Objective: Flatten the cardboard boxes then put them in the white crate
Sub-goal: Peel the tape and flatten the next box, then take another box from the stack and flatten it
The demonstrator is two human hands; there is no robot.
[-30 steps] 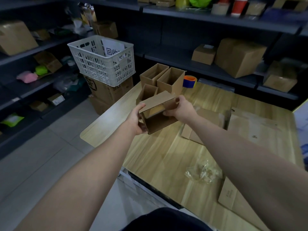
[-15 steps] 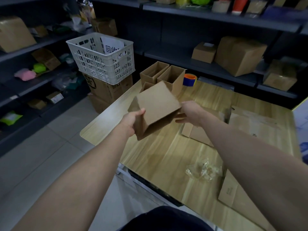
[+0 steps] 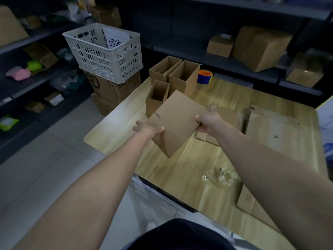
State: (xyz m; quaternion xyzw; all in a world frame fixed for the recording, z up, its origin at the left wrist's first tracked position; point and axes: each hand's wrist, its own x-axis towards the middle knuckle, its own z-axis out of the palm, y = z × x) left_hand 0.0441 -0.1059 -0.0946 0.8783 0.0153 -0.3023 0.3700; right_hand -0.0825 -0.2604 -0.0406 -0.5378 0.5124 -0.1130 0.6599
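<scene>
Upper left of the frame, spotted the white crate (image 3: 93, 58) perched on stacked brown cartons (image 3: 111, 89) beside the counter (image 3: 180, 174). Saw just a white sheet with a QR code (image 3: 115, 40) leaning inside it; couldn't make out the crate's bottom. Just above centre, counted three open cardboard boxes (image 3: 183, 76) standing upright on the counter's far corner, two side by side and one in front, showing only bare cardboard walls inside. Caught a blue and orange tape roll (image 3: 205, 76) just right of them.

And there, dead centre, found the task's cardboard box (image 3: 175, 123) held up above the counter, pressed nearly flat, one broad face turned up, a narrow side showing along its lower left edge. Had it pinched at both ends: left hand (image 3: 148, 129) with thumb on top and fingers tucked under the left corner, grip closed on the cardboard; right hand (image 3: 207, 121) likewise, thumb over the right edge, grip closed on it too. Stretched both arms well forward from the bottom of the frame.

Against a second back: looked straight through an open tube then, saw only the shut face now. Pulled the hands wider apart as well. Left the flat cardboard sheets (image 3: 273, 134) at right and the crumpled clear wrap (image 3: 220, 175) at lower right lying where they had been.
</scene>
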